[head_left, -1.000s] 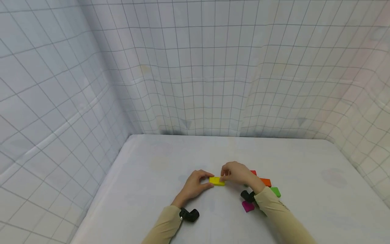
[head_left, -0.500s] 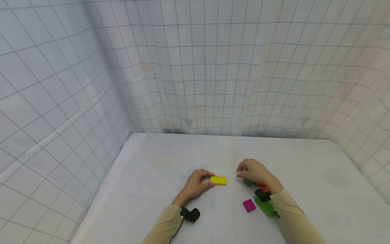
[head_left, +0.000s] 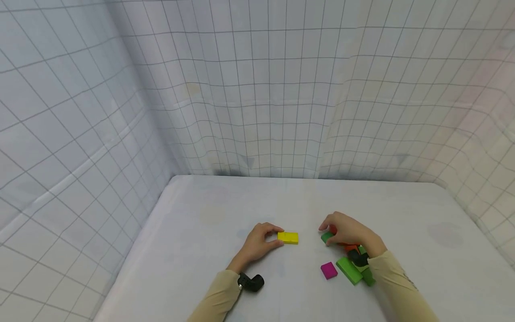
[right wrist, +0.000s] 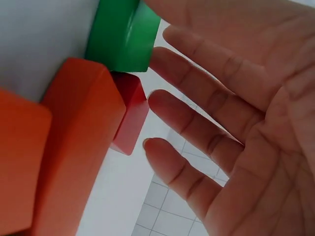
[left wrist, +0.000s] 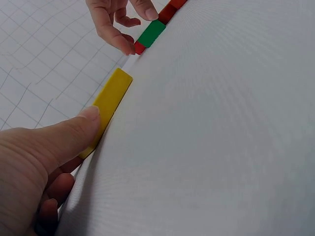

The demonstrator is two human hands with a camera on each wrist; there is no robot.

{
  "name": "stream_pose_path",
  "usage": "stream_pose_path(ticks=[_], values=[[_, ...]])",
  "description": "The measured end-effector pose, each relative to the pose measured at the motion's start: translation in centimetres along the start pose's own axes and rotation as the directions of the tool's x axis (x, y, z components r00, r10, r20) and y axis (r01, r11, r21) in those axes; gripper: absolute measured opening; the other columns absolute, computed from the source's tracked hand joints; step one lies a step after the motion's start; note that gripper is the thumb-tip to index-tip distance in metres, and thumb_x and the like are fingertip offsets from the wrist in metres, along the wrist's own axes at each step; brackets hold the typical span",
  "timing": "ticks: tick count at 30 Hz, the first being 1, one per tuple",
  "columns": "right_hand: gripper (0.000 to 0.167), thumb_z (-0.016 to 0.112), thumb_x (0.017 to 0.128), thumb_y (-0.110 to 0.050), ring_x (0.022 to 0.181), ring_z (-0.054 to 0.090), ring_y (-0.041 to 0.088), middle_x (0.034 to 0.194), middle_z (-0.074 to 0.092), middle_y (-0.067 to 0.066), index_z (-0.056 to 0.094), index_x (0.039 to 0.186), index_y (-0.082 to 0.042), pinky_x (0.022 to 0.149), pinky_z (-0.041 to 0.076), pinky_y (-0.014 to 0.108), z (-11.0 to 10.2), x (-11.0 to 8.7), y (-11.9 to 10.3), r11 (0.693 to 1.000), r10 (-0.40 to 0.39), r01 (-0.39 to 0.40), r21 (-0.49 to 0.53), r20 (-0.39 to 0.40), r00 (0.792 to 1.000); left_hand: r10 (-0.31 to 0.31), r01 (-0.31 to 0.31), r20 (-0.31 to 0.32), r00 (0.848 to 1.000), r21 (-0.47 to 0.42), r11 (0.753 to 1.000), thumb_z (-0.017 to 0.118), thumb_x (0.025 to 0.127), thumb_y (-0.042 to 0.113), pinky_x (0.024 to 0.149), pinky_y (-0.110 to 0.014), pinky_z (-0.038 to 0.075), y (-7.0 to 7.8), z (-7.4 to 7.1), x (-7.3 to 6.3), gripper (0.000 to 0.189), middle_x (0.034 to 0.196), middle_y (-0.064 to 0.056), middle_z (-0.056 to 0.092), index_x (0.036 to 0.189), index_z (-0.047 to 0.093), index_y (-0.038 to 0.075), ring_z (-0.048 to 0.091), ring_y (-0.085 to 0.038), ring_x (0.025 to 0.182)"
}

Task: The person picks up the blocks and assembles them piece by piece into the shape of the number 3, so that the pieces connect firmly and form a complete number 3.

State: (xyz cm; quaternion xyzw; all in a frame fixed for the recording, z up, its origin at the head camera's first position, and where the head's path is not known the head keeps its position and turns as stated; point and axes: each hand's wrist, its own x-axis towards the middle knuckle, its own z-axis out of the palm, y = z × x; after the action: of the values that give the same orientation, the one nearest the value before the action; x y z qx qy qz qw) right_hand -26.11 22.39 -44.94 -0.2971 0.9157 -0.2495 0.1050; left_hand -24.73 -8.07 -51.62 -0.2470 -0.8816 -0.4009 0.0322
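Note:
In the head view my left hand (head_left: 257, 243) pinches the left end of a small yellow block (head_left: 290, 238) lying on the white table. The left wrist view shows the thumb along the side of this yellow block (left wrist: 110, 101). My right hand (head_left: 349, 230) is spread low over a dark green block (head_left: 326, 238), thumb on the near side and fingers on the far side. From the right wrist, the fingers look loosely extended beside the green block (right wrist: 123, 39) and a red block (right wrist: 132, 115), with the thumb tip out of sight.
Two orange blocks, one of them close to the camera (right wrist: 83, 137), lie beside the red one. Nearer the body are a magenta block (head_left: 329, 270), a light green block (head_left: 349, 270) and another green block (head_left: 368, 277), partly under the right wrist. Gridded white curtains (head_left: 257, 89) surround the table.
My right hand has let go of the yellow block's right end and moved right to the dark green block. The left hand stays at the yellow block.

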Motion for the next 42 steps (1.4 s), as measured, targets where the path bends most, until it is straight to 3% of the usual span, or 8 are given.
stream_pose_path(ticks=[9, 18, 32, 39, 42], values=[[0.021, 0.083, 0.073, -0.018, 0.080, 0.047, 0.018, 0.086, 0.057, -0.004, 0.073, 0.091, -0.013, 0.069, 0.043, 0.032, 0.2, -0.2, 0.0, 1.000, 0.018, -0.017, 0.013, -0.026, 1.000, -0.001, 0.001, 0.005, 1.000, 0.005, 1.000, 0.076, 0.082, 0.028, 0.074, -0.025, 0.039, 0.1, -0.1, 0.0, 0.030, 0.100, 0.008, 0.063, 0.110, 0.071, 0.017, 0.046, -0.010, 0.082], [0.021, 0.081, 0.075, -0.018, 0.068, 0.049, 0.013, 0.080, 0.059, -0.006, 0.070, 0.091, -0.009, 0.058, 0.043, 0.027, 1.2, 1.2, -0.7, 0.998, 0.026, -0.024, 0.063, -0.041, 0.999, 0.009, -0.009, -0.001, 1.000, 0.011, 1.000, 0.076, 0.082, 0.028, 0.074, -0.025, 0.039, 0.2, -0.2, -0.1, 0.030, 0.101, 0.007, 0.064, 0.110, 0.071, 0.017, 0.046, -0.009, 0.082], [0.025, 0.081, 0.076, -0.017, 0.070, 0.049, 0.012, 0.084, 0.063, -0.003, 0.072, 0.094, -0.002, 0.062, 0.045, 0.026, 2.2, 2.6, -1.8, 0.999, 0.010, -0.008, 0.043, -0.066, 0.998, 0.042, -0.042, -0.018, 0.999, 0.005, 0.999, 0.076, 0.082, 0.027, 0.073, -0.027, 0.039, 0.3, -0.1, -0.1, 0.030, 0.100, 0.005, 0.065, 0.109, 0.071, 0.014, 0.048, -0.013, 0.082], [0.029, 0.081, 0.075, -0.013, 0.074, 0.050, 0.015, 0.087, 0.062, -0.003, 0.071, 0.100, 0.000, 0.065, 0.045, 0.026, 2.4, 2.7, -2.2, 0.997, -0.016, 0.020, 0.079, -0.054, 0.998, 0.120, -0.119, -0.054, 0.991, 0.016, 0.993, 0.075, 0.083, 0.026, 0.070, -0.025, 0.039, 0.1, 0.0, -0.3, 0.029, 0.098, 0.004, 0.065, 0.108, 0.071, 0.011, 0.047, -0.011, 0.080], [0.029, 0.081, 0.076, -0.013, 0.073, 0.050, 0.014, 0.086, 0.062, -0.003, 0.071, 0.100, -0.001, 0.064, 0.045, 0.026, 2.6, 2.8, -2.4, 0.996, -0.025, 0.029, 0.084, -0.052, 0.998, 0.102, -0.102, -0.045, 0.994, 0.009, 0.995, 0.075, 0.082, 0.026, 0.071, -0.025, 0.040, 0.1, -0.1, -0.2, 0.030, 0.098, 0.005, 0.065, 0.108, 0.071, 0.012, 0.048, -0.011, 0.080]])
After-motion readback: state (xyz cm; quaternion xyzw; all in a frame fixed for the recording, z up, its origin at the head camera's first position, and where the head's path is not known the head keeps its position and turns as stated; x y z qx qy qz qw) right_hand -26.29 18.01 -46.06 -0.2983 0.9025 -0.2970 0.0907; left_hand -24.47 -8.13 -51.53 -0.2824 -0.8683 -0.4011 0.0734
